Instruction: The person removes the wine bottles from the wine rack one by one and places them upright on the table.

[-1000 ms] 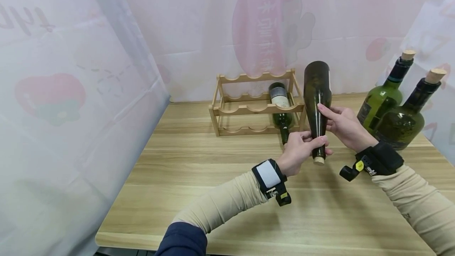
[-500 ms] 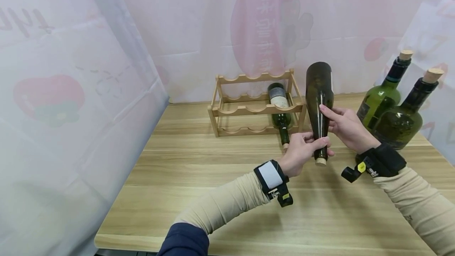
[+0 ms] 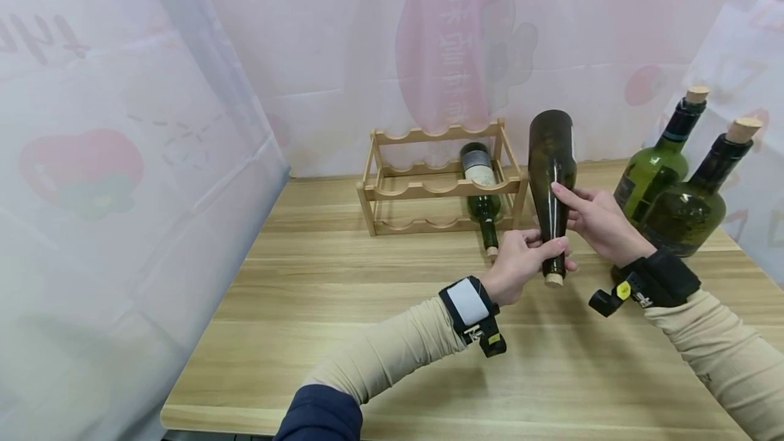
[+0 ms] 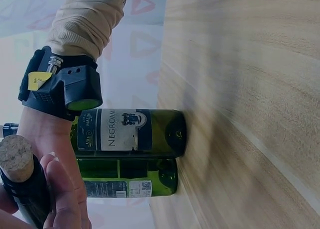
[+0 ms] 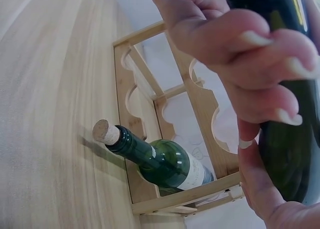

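Just right of the rack [image 3: 422, 190], the left hand [image 3: 517, 263] holds the dark bottle [image 3: 552, 145] by its neck, the right hand [image 3: 603, 224] its shoulder; even support at both places should prevent tipping.

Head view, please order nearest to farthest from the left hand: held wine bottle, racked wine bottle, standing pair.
1. Held wine bottle: neck in the left hand.
2. Racked wine bottle: left, lower tier of the wooden rack.
3. Front standing wine bottle and rear standing wine bottle: right, too close to call.
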Available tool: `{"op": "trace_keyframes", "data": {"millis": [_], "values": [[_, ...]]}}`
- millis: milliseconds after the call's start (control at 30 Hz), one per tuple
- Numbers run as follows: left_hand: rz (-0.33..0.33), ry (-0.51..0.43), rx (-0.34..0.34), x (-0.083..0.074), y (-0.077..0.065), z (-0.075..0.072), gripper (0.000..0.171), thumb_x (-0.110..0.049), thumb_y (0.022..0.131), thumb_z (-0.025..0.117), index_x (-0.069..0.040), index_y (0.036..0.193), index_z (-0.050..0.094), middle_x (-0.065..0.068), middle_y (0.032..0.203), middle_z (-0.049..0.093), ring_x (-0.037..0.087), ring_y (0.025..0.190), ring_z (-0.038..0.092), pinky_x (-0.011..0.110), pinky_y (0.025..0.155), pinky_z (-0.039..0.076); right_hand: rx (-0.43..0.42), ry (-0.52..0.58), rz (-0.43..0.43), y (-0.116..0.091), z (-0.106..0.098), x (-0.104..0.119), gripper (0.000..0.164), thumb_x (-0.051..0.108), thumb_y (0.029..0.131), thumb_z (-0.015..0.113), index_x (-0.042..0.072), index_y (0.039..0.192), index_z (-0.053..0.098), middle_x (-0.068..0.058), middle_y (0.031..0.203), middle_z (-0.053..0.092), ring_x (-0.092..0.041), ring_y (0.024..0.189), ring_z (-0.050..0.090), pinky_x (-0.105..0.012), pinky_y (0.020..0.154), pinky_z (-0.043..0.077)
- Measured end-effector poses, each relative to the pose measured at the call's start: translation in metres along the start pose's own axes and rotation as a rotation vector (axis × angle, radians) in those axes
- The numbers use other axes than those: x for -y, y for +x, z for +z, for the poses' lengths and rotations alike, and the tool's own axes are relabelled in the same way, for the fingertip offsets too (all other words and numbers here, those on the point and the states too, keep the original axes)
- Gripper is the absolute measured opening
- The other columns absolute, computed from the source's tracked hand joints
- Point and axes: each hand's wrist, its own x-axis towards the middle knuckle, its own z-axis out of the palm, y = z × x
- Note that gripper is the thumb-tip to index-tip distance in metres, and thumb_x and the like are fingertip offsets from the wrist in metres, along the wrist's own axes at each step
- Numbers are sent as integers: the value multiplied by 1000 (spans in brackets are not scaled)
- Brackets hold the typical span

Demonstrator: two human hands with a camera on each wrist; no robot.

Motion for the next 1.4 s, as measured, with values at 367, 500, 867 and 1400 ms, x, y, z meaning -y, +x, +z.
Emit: {"op": "trace_keyframes", "data": {"millis": [367,500,867,1400], "values": [[-51,8,-14,1,3,0,18,-8,91,65,5,103,69,24,94,71,47,97,65,21,58,53,-30,15,0,-4,-3,-4,34,25,99,54,0,120,45,4,97,68,-7,84,68,-21,76,56],[-58,8,-17,-1,3,1,20,-8,91,65,6,104,68,26,97,70,47,97,65,23,61,56,-31,-7,4,-4,-4,-4,31,27,98,55,3,117,49,4,95,70,-8,84,69,-21,76,56],[-95,-50,2,-4,6,3,17,-6,91,64,8,100,67,37,106,64,37,82,72,34,74,59,-67,-72,-24,-17,-14,-10,29,33,104,39,12,98,58,8,77,65,-3,77,64,-19,72,56],[-43,-129,57,-14,12,-1,23,-3,94,59,16,106,62,10,72,64,14,58,65,23,59,56,-245,-1307,-976,-20,0,-32,75,-22,77,56,7,145,43,-27,152,33,-42,142,31,-44,118,27]]}}
